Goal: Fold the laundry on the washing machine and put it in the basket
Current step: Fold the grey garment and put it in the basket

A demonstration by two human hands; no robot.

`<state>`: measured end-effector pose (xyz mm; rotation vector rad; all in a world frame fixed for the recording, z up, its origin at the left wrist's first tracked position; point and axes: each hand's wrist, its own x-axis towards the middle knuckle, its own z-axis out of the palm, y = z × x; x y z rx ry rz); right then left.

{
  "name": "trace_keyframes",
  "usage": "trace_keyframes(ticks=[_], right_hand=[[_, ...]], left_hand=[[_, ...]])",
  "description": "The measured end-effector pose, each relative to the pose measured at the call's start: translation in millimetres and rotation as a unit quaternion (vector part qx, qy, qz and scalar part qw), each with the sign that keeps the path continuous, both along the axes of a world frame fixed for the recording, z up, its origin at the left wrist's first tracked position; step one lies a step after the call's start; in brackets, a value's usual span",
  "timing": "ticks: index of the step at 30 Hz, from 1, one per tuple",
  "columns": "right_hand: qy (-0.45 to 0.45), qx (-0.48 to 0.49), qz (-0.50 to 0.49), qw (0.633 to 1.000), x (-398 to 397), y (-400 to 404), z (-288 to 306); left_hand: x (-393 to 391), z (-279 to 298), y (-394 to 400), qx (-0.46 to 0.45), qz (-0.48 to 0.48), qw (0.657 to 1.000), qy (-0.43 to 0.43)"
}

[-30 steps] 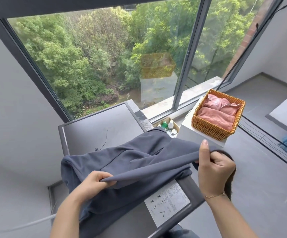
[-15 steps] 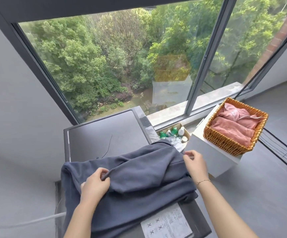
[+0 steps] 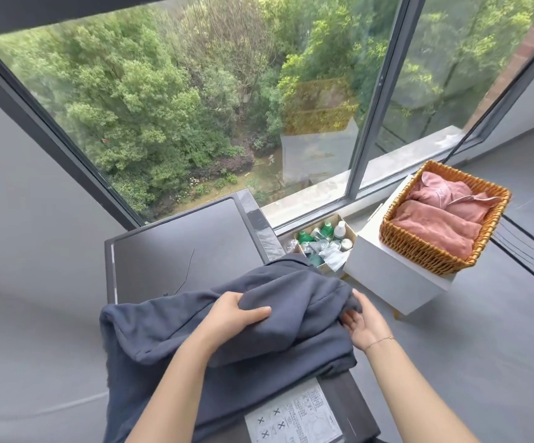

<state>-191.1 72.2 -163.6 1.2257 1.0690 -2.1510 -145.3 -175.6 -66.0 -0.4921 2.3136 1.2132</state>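
A dark blue-grey garment point(image 3: 169, 327) lies bunched on the near half of the grey washing machine top point(image 3: 179, 244). My left hand point(image 3: 236, 314) grips a fold in the garment's middle, thumb on top of the cloth. At the garment's right edge my right hand point(image 3: 359, 321) holds the fabric, and the cloth hides its fingertips. A wicker basket point(image 3: 419, 247) with folded pink clothes point(image 3: 444, 215) inside stands on a white box to the right, apart from both hands.
The white box point(image 3: 390, 276) under the basket stands on the grey floor. A small cardboard box of bottles point(image 3: 323, 238) sits between the machine and the white box. A big window point(image 3: 227, 100) runs behind. A white label point(image 3: 294, 417) marks the machine's near edge.
The stretched sleeve or edge my hands held up has been laid over the garment. My right hand came down to the garment's right edge, and my left hand moved to its middle.
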Motion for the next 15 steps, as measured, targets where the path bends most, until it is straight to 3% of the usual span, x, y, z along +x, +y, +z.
trace_keyframes(ticks=[4, 7, 9, 12, 15], right_hand=[[0.043, -0.053, -0.027, 0.997, -11, 4, 1], [0.184, -0.168, -0.107, 0.963, -19, 15, 11], [0.255, -0.229, -0.100, 0.934, -23, 19, 28], [0.271, -0.194, -0.065, 0.941, -34, 14, 42], [0.186, -0.024, -0.006, 0.982, -38, 3, 38]], left_hand=[[13, 18, -10, 0.107, 0.002, 0.992, -0.068], [28, 29, -24, 0.205, 0.005, 0.974, -0.098], [35, 30, -35, 0.252, 0.032, 0.960, -0.115], [41, 23, -49, 0.212, 0.024, 0.970, -0.120], [45, 9, -55, 0.078, -0.078, 0.986, -0.122]])
